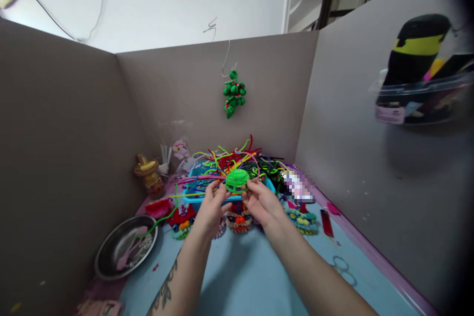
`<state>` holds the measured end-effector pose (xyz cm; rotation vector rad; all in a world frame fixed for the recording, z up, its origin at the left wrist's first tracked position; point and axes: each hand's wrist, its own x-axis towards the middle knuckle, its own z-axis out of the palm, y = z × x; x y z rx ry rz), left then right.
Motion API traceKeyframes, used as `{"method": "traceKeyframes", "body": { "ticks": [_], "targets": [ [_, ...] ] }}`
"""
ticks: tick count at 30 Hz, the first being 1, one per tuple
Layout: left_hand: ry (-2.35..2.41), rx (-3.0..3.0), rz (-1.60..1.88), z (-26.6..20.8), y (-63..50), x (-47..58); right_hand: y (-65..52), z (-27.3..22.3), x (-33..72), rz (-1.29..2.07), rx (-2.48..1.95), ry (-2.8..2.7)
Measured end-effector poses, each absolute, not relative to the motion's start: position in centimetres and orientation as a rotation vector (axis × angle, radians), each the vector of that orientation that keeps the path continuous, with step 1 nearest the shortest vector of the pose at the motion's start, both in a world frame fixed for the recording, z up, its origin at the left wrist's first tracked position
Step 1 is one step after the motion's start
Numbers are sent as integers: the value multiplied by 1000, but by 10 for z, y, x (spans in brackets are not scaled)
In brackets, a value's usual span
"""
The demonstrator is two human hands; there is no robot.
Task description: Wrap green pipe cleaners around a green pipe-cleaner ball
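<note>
A bright green, round, dome-like piece (237,180) with a ribbed or openwork surface is held up over the table between my two hands. My left hand (214,206) pinches its left edge, the other fingers loosely curled. On the opposite edge, the thumb and fingers of my right hand (263,202) close on the piece. Just behind it stands a blue basket (192,199) heaped with many-coloured pipe cleaners (237,158). Below my hands sits a fuzzy figure (239,219) in tan and orange, partly covered.
A metal bowl (99,261) with a pink tool and small white bits stands at left. Similar fuzzy figures (301,220) line the basket's front. Scissors (344,270) lie at right. A green ornament (234,93) hangs on the back panel; a clear bin (418,101) hangs at right.
</note>
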<state>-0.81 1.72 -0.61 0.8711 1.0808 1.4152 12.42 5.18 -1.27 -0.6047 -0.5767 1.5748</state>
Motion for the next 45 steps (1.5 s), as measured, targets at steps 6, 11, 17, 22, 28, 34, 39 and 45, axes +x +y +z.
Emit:
{"method": "traceKeyframes", "body": {
  "ticks": [6, 11, 17, 22, 28, 34, 39, 45],
  "targets": [
    [714, 672, 1332, -7, 14, -3, 49, -19, 117, 1612, -588, -601],
    [685, 607, 1495, -16, 15, 10, 47, -22, 114, 1602, -580, -627],
    [620, 662, 1567, -13, 11, 18, 43, -16, 110, 1535, -533, -647],
    [649, 708, 1439, -2, 10, 7, 39, -2, 119, 1398, -444, -931],
    [688, 822, 1530, 6, 9, -2, 37, 8, 140, 1189, -559, -1295],
    [842, 1165, 1608, 7, 7, -7, 35, 0, 141, 867, -690, -1454],
    [979, 1356, 1530, 16, -1, -7, 35, -5, 140, 687, -660, -1633],
    [965, 1394, 1499, 13, -1, -8, 34, -4, 146, 534, -637, -1834]
  ]
}}
